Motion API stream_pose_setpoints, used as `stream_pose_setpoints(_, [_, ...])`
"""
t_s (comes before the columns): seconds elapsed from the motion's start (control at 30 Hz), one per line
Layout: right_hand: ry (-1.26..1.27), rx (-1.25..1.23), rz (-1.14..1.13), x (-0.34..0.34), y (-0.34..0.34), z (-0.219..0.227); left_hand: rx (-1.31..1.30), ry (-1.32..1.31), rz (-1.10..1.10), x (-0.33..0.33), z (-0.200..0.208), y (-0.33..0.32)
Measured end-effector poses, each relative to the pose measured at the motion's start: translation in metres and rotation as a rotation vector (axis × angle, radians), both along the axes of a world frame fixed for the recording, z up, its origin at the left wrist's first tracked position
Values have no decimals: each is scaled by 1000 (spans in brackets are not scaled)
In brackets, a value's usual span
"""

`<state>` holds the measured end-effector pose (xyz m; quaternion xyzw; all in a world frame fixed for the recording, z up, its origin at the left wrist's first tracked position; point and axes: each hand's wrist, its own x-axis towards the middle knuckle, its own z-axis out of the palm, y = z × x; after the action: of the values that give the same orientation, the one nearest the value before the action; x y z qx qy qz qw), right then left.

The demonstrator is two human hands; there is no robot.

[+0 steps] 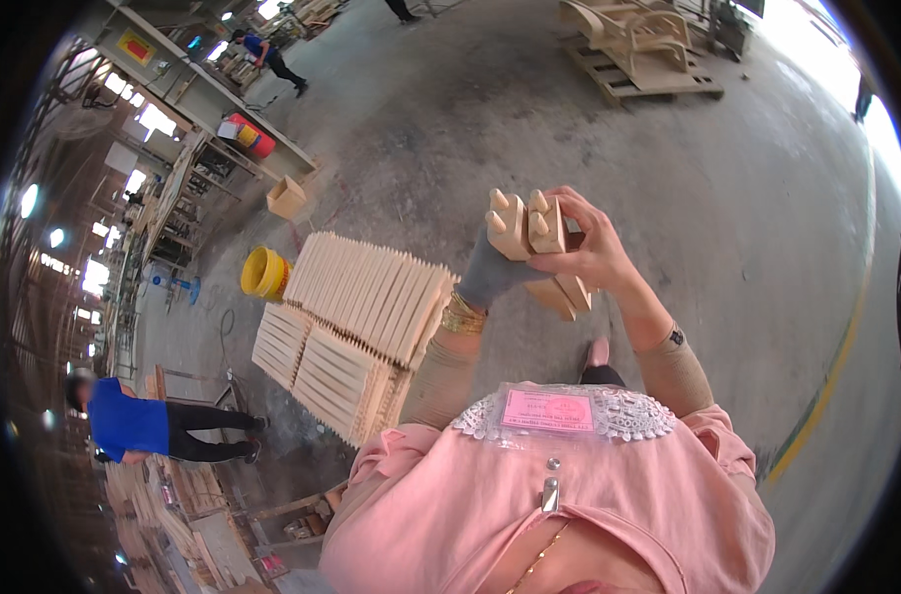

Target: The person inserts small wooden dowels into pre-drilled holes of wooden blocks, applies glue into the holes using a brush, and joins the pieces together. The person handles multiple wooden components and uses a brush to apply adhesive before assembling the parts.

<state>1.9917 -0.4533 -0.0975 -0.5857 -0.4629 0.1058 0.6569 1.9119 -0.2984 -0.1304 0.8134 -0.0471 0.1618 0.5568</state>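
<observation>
Two pale wooden bars [546, 230] are held side by side in front of me, with pairs of rounded dowels sticking out of their upper ends. Their lower ends show beneath my hands. My left hand [492, 271], in a grey glove, is closed round the bars from the left; its fingers are partly hidden behind the wood. From the other side, my right hand [597, 246] grips the same bars, bare fingers on top and thumb across the near face. Left of my left forearm stands a large stack of similar wooden pieces [366, 294], laid in tight rows.
Beside the stack is a yellow bucket [264, 274], and beyond it a small wooden box [286, 198]. A red fire extinguisher [251, 137] hangs near a post. A person in blue [134, 421] stands at left. Curved wooden frames [643, 42] rest on a pallet far right.
</observation>
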Motion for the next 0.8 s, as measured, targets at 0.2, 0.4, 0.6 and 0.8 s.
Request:
stream_pose_setpoints(0.2, [-72, 12, 193, 170, 111, 13, 178, -296, 224, 147, -5, 87])
stream_pose_setpoints(0.4, [-122, 76, 386, 354, 236, 11, -324, -257, 550, 264, 21, 201])
stream_pose_setpoints(0.6, [-285, -278, 279, 532, 346, -41, -799, -445, 517, 423, 45, 376])
stream_pose_setpoints(0.8, [-202, -620, -12, 693, 472, -37, -854, -299, 299, 633, 60, 520])
